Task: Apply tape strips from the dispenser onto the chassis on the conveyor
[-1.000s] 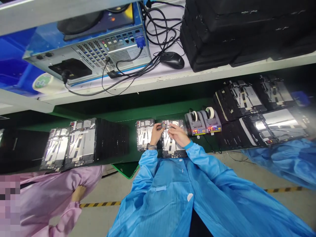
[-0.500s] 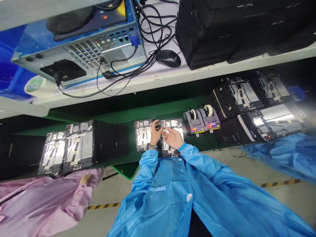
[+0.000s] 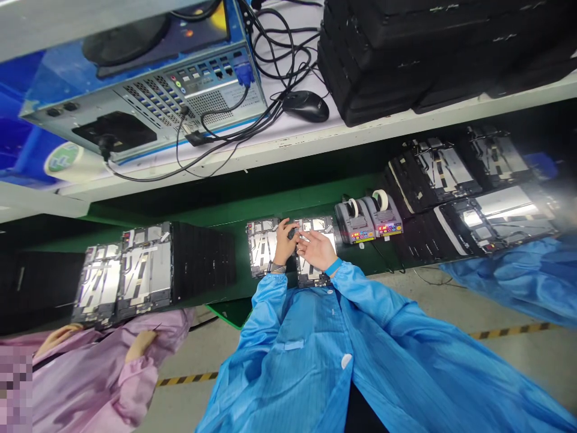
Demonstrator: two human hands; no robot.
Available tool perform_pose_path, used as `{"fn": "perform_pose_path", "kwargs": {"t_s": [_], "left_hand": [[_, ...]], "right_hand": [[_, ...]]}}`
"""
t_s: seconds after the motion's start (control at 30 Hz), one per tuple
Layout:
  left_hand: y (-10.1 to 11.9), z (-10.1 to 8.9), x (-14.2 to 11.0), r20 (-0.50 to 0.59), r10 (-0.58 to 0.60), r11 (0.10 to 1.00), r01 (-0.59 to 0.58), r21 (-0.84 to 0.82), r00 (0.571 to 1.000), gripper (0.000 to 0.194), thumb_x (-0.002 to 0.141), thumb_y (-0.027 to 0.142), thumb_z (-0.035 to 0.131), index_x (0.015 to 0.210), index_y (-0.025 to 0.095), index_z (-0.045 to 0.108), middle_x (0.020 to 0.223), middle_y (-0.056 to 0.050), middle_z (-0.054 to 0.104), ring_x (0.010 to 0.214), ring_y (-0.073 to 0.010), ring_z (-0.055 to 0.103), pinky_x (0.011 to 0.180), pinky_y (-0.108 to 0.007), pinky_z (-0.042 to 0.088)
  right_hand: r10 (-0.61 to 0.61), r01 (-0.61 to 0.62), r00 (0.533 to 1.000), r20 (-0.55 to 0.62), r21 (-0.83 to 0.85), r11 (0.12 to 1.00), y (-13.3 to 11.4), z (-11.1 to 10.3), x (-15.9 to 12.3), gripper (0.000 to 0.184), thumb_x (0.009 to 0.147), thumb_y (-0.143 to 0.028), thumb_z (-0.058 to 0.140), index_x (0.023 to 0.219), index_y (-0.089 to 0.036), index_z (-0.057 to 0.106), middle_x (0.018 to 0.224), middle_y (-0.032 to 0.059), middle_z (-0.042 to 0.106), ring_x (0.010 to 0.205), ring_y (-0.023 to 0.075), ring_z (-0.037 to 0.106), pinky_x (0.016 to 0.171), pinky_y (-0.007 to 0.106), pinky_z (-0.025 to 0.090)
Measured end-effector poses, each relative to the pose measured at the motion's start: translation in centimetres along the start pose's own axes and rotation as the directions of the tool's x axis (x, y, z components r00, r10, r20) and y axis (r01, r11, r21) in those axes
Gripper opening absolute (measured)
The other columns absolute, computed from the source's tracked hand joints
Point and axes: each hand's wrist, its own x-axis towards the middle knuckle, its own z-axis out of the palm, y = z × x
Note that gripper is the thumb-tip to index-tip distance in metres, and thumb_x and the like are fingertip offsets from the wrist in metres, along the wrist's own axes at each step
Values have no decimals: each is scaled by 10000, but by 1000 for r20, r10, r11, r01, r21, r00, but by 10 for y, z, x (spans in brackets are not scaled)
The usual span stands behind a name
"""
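Observation:
My left hand (image 3: 283,245) is curled above the gap between two flat electronic units with silver plates and dark ribbon cables. Thumb and fingers bend towards my right hand (image 3: 318,249), and a small dark patch shows between them. The fingers of my right hand are drawn together, with their tips meeting my left fingertips. Anything pinched there is too small to make out. The left unit (image 3: 258,249) lies beside my left hand. Under my right hand is the right unit (image 3: 311,278), partly covered by it.
Two tape dispensers (image 3: 360,225) with lit displays stand right of the units. Stacked units (image 3: 146,270) fill the left, with more units (image 3: 509,213) at far right. A shelf edge (image 3: 270,153) carries a computer (image 3: 148,102) and a mouse (image 3: 306,106). A co-worker's pink sleeve (image 3: 135,385) is at left.
My right fingers have drawn closer together at my left fingertips. At left, the co-worker's hands and sleeves have shifted, and a second hand now shows. The units by my hands stay put.

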Motion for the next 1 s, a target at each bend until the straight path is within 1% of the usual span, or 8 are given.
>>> {"fn": "perform_pose_path", "kwargs": {"t_s": [0.23,0.37,0.43,0.5,0.57,0.67,0.8,1.0], "left_hand": [[1,-2,0,10,-45,997,44,55,999,280,873,212,649,1126,291,739,1478,-85,487,1397,-336,438,1183,-557,320],[2,-2,1,14,-58,998,58,28,998,248,886,241,647,1106,299,745,1462,-82,499,1394,-334,440,1194,-561,299],[3,-3,2,27,-63,998,62,12,998,238,883,258,661,1101,303,747,1449,-82,508,1398,-335,435,1200,-562,288],[3,-3,2,32,-64,998,64,5,997,236,878,270,676,1100,305,748,1444,-81,512,1405,-337,427,1204,-562,280],[3,-4,2,30,-62,998,62,10,998,233,880,279,682,1102,307,747,1448,-80,508,1410,-336,422,1204,-558,278],[2,-5,2,32,-54,998,53,32,998,231,894,293,677,1114,311,745,1464,-79,498,1412,-332,422,1198,-551,285],[1,-7,3,63,-36,998,33,47,997,204,923,310,654,1102,302,752,1452,-89,509,1393,-325,442,1190,-547,292],[7,-5,14,28,-10,999,9,43,1000,160,876,340,727,1011,255,726,1377,-100,538,1386,-317,457,1191,-519,303]], "right_hand": [[-53,56,997,52,-45,997,-7,7,-9,361,976,-494,428,966,-186,616,903,109,678,722,206,559,655,350,475],[-35,72,995,95,-421,904,-10,-8,-17,372,947,-461,490,1117,-175,657,815,69,671,617,185,519,630,332,454],[-142,167,985,98,-749,641,-18,-20,-18,384,936,-383,538,1252,-198,658,790,41,667,639,186,542,668,322,459],[-293,231,941,172,-956,181,-28,-29,-14,418,943,-284,544,1344,-241,649,894,57,696,776,210,602,762,330,469],[-310,215,906,289,-944,-252,-37,-33,-6,465,948,-196,522,1390,-278,642,1044,91,701,931,242,624,853,345,458],[-181,202,910,372,-782,-590,-43,-35,8,534,924,-121,530,1417,-302,629,1087,126,683,978,271,630,889,367,437],[-119,228,900,419,-686,-691,-42,-32,21,575,886,-102,574,1433,-276,606,1061,146,677,960,285,626,898,393,429],[-256,268,851,458,-799,-538,-53,-41,-1,420,963,-174,472,1313,-258,687,1046,114,675,1012,273,623,952,393,457]]}}
